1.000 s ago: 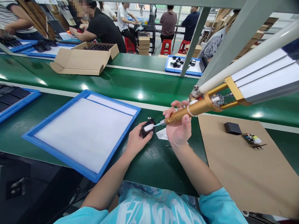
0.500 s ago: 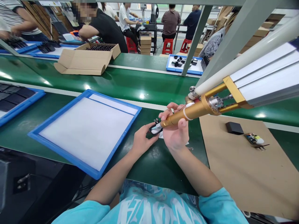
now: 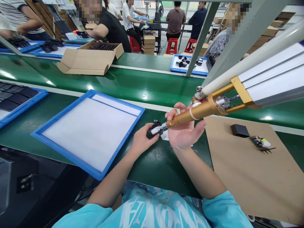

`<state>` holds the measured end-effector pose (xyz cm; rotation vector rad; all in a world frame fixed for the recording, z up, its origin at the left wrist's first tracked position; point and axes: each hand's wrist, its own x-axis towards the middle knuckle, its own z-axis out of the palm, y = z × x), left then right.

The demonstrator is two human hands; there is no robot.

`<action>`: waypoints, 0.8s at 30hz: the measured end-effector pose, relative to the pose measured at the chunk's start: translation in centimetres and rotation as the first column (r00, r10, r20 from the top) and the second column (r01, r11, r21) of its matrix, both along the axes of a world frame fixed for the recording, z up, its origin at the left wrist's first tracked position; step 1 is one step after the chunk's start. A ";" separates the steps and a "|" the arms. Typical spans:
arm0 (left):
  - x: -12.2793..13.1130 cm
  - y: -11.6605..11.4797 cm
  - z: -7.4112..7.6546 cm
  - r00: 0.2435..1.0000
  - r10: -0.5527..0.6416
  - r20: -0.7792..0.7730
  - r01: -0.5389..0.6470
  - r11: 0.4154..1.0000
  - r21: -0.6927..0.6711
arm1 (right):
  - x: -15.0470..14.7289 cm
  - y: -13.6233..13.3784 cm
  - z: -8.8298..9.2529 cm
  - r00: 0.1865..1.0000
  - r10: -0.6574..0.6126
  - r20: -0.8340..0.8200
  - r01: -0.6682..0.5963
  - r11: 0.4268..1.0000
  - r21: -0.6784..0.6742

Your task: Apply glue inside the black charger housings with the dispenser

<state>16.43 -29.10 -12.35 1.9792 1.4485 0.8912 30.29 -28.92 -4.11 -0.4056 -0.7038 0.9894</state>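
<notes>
My left hand (image 3: 140, 139) pinches a small black adapter housing (image 3: 157, 124) with metal pins at its far side. White material shows inside the housing's open face. Cradled in my right hand (image 3: 180, 136) is a gold cylindrical glue dispenser (image 3: 190, 116), hung from an overhead arm. The fingers curl behind its barrel, while the thumb is spread away from it. Its narrow nozzle points left and down, with the tip at the housing's opening. Under my hands a small white paper (image 3: 165, 135) lies partly hidden on the green bench.
A blue-rimmed white tray (image 3: 68, 155) lies to the left, beside another tray of black parts (image 3: 17, 95). On the brown board (image 3: 242, 177) at right are a black block (image 3: 239, 130) and a circuit board with pins (image 3: 260, 142). An open carton (image 3: 85, 61) stands across the bench.
Both hands have drawn slightly apart. The housing has shifted left, showing more of itself; the dispenser has moved a little right. My right thumb has swung outward from the barrel.
</notes>
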 end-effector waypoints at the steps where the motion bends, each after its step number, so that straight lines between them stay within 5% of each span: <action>1: -0.4 0.2 0.0 0.999 -0.034 -0.033 0.033 0.999 -0.024 | 0.1 0.1 0.1 1.000 -0.007 -0.018 0.007 1.000 -0.029; 7: -2.7 1.6 -0.8 0.982 -0.188 -0.014 0.178 0.952 -0.250 | 1.2 1.1 0.3 0.993 -0.017 -0.119 0.005 0.994 -0.106; 13: -1.2 2.7 -2.2 0.937 -0.055 0.346 0.174 0.930 -0.324 | 2.1 1.9 -0.1 0.990 -0.044 -0.134 0.024 0.989 -0.146; 15: -0.7 2.4 -2.1 0.940 -0.066 0.336 0.160 0.952 -0.262 | 2.2 2.0 -0.1 0.991 -0.043 -0.126 0.024 0.989 -0.147; 18: -0.6 1.7 -1.7 0.988 -0.103 0.111 0.108 0.993 -0.043 | 2.3 2.1 -0.1 0.992 -0.031 -0.122 0.013 0.990 -0.141; 21: -0.7 1.3 -1.8 0.991 -0.119 -0.067 0.127 0.981 0.144 | 2.3 2.0 0.0 0.991 -0.019 -0.129 0.001 0.991 -0.136; 24: -0.4 1.3 -2.4 0.985 -0.124 -0.120 0.145 0.972 0.185 | 2.3 2.0 0.0 0.990 -0.005 -0.139 -0.012 0.993 -0.121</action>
